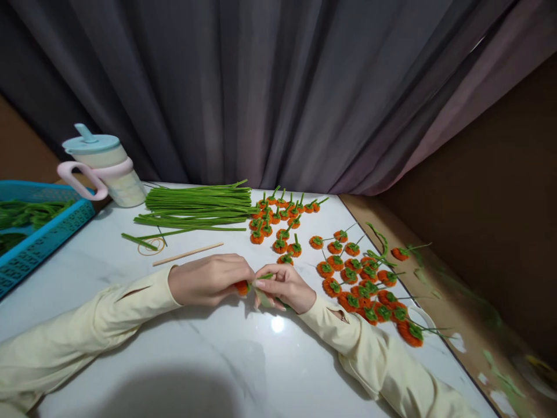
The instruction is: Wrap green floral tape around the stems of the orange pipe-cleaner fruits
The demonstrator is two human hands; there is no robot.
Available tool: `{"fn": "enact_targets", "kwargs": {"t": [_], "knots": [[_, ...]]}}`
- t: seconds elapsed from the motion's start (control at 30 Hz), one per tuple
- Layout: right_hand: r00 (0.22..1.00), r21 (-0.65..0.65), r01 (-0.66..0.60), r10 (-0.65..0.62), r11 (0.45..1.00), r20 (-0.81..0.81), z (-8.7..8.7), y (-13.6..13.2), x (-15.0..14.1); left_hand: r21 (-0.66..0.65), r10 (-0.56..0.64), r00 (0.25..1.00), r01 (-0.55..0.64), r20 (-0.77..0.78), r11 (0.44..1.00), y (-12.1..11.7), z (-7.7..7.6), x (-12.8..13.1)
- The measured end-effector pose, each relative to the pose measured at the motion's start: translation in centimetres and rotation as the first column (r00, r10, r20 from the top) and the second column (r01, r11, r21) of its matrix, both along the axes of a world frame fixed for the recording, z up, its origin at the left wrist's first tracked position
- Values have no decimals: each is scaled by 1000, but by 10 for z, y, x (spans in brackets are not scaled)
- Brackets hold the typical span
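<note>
My left hand (211, 280) is closed around a small fuzzy orange pumpkin-like piece (242, 287) with a green top, mostly hidden by the fingers. Right beside it, my right hand (289, 287) pinches at the green stem, and a pale green strip (263, 298) hangs from its fingertips. Both hands meet above the white marbled table (209, 354). Just beyond them lies a group of finished-looking orange pieces with short thick green stems (281, 245). Farther right, more orange pieces (335, 262) carry thin wire-like stems.
A bundle of green fuzzy stems (195, 203) lies at the back, near a wooden stick (188, 254) and a rubber band (150, 247). At the left stand a lidded tumbler (124, 183) and a blue basket (47, 241) holding green pieces. A dark curtain (243, 87) hangs behind.
</note>
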State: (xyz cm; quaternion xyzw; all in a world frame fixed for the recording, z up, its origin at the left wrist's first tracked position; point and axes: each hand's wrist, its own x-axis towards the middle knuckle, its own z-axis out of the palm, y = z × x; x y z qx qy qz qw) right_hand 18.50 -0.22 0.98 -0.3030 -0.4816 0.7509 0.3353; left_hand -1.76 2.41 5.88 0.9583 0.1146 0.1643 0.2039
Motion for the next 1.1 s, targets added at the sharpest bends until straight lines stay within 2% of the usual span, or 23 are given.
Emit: {"fn": "enact_targets", "kwargs": {"t": [0.13,0.37,0.57,0.8,0.9,0.97,1.0,1.07,1.1], "knots": [[1000,-3,4,-4,1000,-7,-2,0,0,82,1,1000,1,-25,997,-1,1,1],[999,3,35,-35,999,22,-2,0,-1,19,71,997,-71,-39,997,1,2,0],[998,3,37,-37,999,59,-2,-1,-2,117,43,997,-35,-64,992,5,1,-1],[992,29,39,-42,999,115,1,-4,-4,70,-14,999,18,-52,997,4,-3,0],[983,70,116,-125,991,133,1,-6,-7,-70,54,996,-59,-72,996,9,-5,-2],[966,103,201,-215,974,144,0,-8,-8,-291,116,989,-138,-90,947,17,-11,-5],[954,125,240,-257,963,152,-1,-9,-9,-425,124,988,-152,-94,892,22,-15,-7],[933,176,287,-317,941,172,-2,-10,-9,-684,83,995,-99,-56,723,32,-26,-9],[923,206,302,-340,931,183,-3,-10,-10,-764,86,996,-79,-31,641,35,-31,-10]]}}
